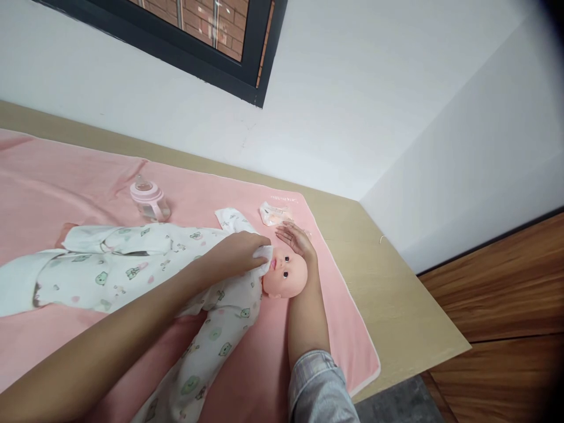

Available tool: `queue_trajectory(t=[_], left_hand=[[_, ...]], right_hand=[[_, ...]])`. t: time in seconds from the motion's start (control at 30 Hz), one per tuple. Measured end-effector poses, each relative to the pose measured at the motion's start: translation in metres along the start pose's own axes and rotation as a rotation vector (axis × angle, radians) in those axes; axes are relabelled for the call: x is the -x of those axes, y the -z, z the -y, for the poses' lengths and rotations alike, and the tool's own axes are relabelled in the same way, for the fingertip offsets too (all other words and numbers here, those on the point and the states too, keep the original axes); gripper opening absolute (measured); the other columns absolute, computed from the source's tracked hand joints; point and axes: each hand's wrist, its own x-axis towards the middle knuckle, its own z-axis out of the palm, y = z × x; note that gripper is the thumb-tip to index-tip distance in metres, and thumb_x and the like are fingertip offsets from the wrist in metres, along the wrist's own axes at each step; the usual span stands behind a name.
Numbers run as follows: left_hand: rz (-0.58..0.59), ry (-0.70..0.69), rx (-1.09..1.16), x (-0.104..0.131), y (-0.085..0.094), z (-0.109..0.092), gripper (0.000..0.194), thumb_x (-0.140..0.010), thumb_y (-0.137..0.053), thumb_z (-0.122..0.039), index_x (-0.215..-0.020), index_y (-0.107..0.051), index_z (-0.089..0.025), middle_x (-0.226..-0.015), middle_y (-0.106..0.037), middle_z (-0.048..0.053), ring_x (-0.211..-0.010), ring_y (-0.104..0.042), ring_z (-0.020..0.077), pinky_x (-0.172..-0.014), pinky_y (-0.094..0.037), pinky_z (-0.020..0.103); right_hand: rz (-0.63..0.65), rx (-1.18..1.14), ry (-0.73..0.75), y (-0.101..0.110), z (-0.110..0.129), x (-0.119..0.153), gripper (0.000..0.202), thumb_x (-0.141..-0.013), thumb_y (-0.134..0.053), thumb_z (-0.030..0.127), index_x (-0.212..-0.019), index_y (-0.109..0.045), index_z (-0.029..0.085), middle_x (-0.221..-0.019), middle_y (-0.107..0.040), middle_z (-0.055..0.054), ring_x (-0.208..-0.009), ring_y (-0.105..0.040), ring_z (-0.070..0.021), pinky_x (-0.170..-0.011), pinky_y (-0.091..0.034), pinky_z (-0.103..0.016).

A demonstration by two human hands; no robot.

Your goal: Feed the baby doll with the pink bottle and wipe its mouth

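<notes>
Two bare hands in view, one doll between them, face up on one pink blanket. Left hand: closed, thumb and fingers pinching one white cloth at the doll's chin, just below the mouth; that forearm crosses above the doll's body. Right hand: open, fingers extended and close together, on the far side of the doll's head; the head lies against the inner side of the wrist and forearm. One rolled grey-blue sleeve on the right arm. Doll: one bald head, two dark eyes, one white patterned outfit with green and pink figures; one sleeve extends beyond the left hand, the other toward the near side, under the left forearm. One small clear packet just beyond the right fingertips; contents too small to tell. One pink-capped bottle, upright, one handle seen, well to the left of both hands, beyond the doll's body. Count of surfaces beneath the blanket: one, pale tan surface, its bare end to the right of the right hand. One dark-framed window in the white wall beyond.
</notes>
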Motion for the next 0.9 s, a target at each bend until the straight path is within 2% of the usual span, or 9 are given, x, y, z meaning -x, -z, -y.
queue_trajectory(t=[0.17,0.27,0.37,0.47,0.63,0.77,0.9], left_hand=[[-0.046,-0.027,0.038,-0.001,-0.001,0.0,0.015,-0.079,-0.048,-0.018,-0.066,-0.041,-0.019,-0.066,-0.056,-0.002,-0.063,-0.052,0.0169,-0.057,-0.03,0.028],[-0.054,-0.034,0.056,-0.002,-0.003,0.001,0.013,-0.081,-0.048,-0.019,-0.068,-0.05,-0.018,-0.071,-0.06,-0.001,-0.068,-0.055,0.0177,-0.06,-0.033,0.028],[-0.086,-0.033,0.053,-0.005,-0.006,0.003,0.014,-0.082,-0.049,-0.02,-0.081,-0.063,-0.019,-0.085,-0.067,0.001,-0.079,-0.06,0.0199,-0.066,-0.038,0.029],[-0.113,-0.047,0.061,-0.007,-0.009,0.006,0.021,-0.084,-0.051,-0.023,-0.094,-0.069,-0.02,-0.093,-0.069,0.002,-0.087,-0.061,0.0216,-0.073,-0.041,0.03],[-0.146,-0.094,0.059,-0.01,-0.013,0.009,0.022,-0.083,-0.051,-0.021,-0.087,-0.073,-0.021,-0.089,-0.069,0.002,-0.09,-0.061,0.0228,-0.072,-0.042,0.031],[-0.175,-0.085,0.098,-0.01,-0.014,0.008,0.024,-0.084,-0.05,-0.018,-0.091,-0.073,-0.021,-0.095,-0.068,0.002,-0.091,-0.062,0.0207,-0.075,-0.044,0.029],[-0.146,-0.072,0.147,-0.006,-0.01,0.001,0.024,-0.086,-0.05,-0.016,-0.094,-0.072,-0.02,-0.098,-0.068,0.001,-0.091,-0.063,0.0193,-0.078,-0.044,0.028]], right_hand=[[-0.013,0.006,-0.031,0.003,-0.002,-0.006,0.023,-0.079,-0.068,0.027,-0.101,-0.061,0.022,-0.088,-0.073,-0.003,-0.094,-0.071,-0.0185,-0.098,-0.056,-0.043],[-0.028,0.011,-0.035,0.003,-0.002,-0.008,0.025,-0.078,-0.069,0.025,-0.101,-0.06,0.021,-0.087,-0.073,-0.003,-0.092,-0.071,-0.0179,-0.098,-0.056,-0.041],[-0.037,0.006,-0.019,0.0,0.0,-0.004,0.027,-0.078,-0.069,0.024,-0.102,-0.059,0.022,-0.088,-0.073,-0.002,-0.093,-0.071,-0.0183,-0.096,-0.057,-0.041],[-0.033,0.001,0.006,-0.003,0.002,0.001,0.028,-0.078,-0.069,0.025,-0.105,-0.059,0.023,-0.092,-0.073,-0.002,-0.094,-0.07,-0.0172,-0.096,-0.056,-0.04],[-0.038,0.006,0.024,-0.008,0.006,0.006,0.03,-0.078,-0.069,0.026,-0.106,-0.059,0.02,-0.093,-0.072,-0.003,-0.092,-0.07,-0.0161,-0.095,-0.056,-0.038],[-0.037,0.016,0.025,-0.008,0.007,0.007,0.032,-0.077,-0.07,0.028,-0.106,-0.059,0.021,-0.095,-0.072,-0.004,-0.096,-0.069,-0.017,-0.096,-0.055,-0.038],[-0.025,0.022,0.017,-0.004,0.003,0.001,0.03,-0.076,-0.072,0.028,-0.103,-0.06,0.023,-0.096,-0.072,-0.004,-0.096,-0.07,-0.0173,-0.099,-0.055,-0.037]])
